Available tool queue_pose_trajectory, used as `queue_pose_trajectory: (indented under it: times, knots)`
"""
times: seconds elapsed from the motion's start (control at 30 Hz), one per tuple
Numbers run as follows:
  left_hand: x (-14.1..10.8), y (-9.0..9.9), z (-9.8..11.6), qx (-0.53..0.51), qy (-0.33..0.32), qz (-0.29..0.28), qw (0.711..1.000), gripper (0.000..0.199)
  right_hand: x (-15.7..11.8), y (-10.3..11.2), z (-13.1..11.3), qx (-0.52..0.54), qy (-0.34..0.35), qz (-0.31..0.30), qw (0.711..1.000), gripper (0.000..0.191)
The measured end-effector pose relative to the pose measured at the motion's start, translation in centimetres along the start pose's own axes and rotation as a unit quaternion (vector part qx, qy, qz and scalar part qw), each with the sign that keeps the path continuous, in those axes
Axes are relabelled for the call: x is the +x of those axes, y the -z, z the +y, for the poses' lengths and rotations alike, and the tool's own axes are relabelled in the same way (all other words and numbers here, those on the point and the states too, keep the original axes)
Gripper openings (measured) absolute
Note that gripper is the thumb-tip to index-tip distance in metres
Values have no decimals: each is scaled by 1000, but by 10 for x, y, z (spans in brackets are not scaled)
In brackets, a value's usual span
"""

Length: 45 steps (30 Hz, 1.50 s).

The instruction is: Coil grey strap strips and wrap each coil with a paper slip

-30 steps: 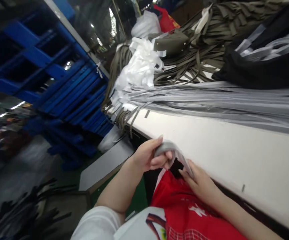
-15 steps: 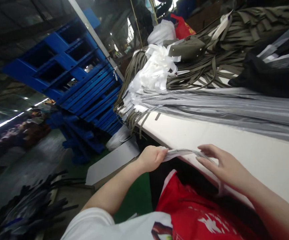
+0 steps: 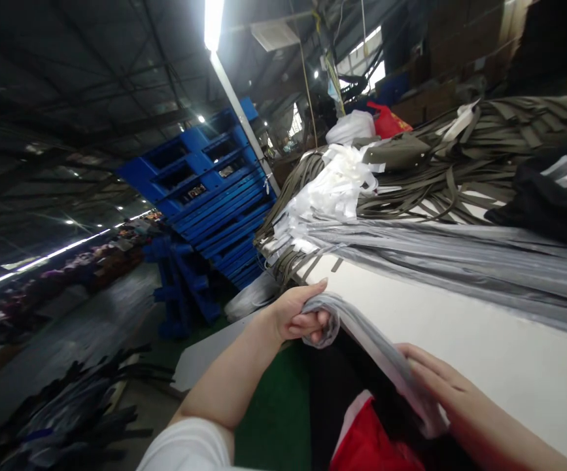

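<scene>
A bundle of thin grey strips [image 3: 369, 343] hangs between my two hands over the near edge of the white table [image 3: 440, 314]. My left hand [image 3: 305, 315] is closed on one end, and the strips curl round its fingers in a loop. On the right, my right hand [image 3: 435, 376] lies along the bundle; its fingers are partly hidden and blurred. More long grey strips [image 3: 460, 261] lie along the table, with a heap of shiny white strips [image 3: 335, 190] at their left end.
Olive straps [image 3: 503, 154] and black fabric [image 3: 552, 196] cover the table's far side. Stacked blue pallets [image 3: 224, 216] stand at the back left. A white board [image 3: 205, 353] is by my left forearm; dark strips [image 3: 72, 405] lie lower left.
The view has tilted upward. The strips now loop round my left hand, where they stretched almost straight before. My right hand has moved lower, and the bundle slants down toward it.
</scene>
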State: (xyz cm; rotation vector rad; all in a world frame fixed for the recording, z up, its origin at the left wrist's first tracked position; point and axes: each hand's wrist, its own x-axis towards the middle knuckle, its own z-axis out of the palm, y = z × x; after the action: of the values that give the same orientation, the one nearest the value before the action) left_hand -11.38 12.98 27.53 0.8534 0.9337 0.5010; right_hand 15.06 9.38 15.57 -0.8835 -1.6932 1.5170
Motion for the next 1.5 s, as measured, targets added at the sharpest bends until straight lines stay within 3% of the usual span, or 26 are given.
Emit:
queue_pose_trajectory:
  times: [0.13,0.23,0.3,0.33,0.4,0.47,0.5,0.6,0.67,0.73,0.8,0.9,1.03,1.13,1.27,1.33,1.5]
  knots:
    - [-5,-9,24,-100,-94,-6,991,74,9,-5,10,-85,43,24,995,48]
    - [4,-18,39,-138,-273,34,951,61,12,-20,10,-116,42,-17,992,47]
    - [20,-22,43,-74,-422,120,895,49,6,-30,-1,-111,38,-83,990,51]
    - [30,-23,40,-8,-488,181,854,45,0,-33,-9,-99,31,-113,988,50]
    - [51,-23,28,128,-557,287,769,42,-14,-28,-26,-46,20,-139,989,47]
    - [64,-20,6,281,-546,335,715,47,-27,-8,-39,25,4,-97,995,43]
    - [67,-18,-5,366,-519,325,701,49,-31,7,-42,47,-2,-55,997,42]
    - [63,-14,-29,614,-385,221,653,56,-37,54,-35,-9,-31,19,999,38]
    - [56,-13,-32,672,-272,134,675,62,-36,73,-22,-105,-54,3,993,33]
    - [52,-12,-27,653,-155,72,738,70,-33,77,-8,-166,-77,-28,983,32]
    - [49,-11,-19,594,-60,47,801,75,-30,69,2,-176,-87,-65,978,33]
    - [46,-5,-11,491,18,15,871,75,-28,54,6,-169,-74,-97,978,36]
    - [42,11,-8,329,75,-95,937,70,-27,48,4,-183,-60,-91,977,41]
    - [44,22,-8,204,53,-141,967,67,-29,50,3,-180,-65,-78,978,45]
    - [51,19,2,10,-33,-100,994,75,-31,47,-2,-160,-35,38,986,45]
    - [54,8,11,-77,-81,-77,991,77,-28,40,-6,-169,-11,55,984,39]
    - [74,-29,28,-200,-266,-14,943,56,-17,9,-12,-89,-36,-9,995,36]
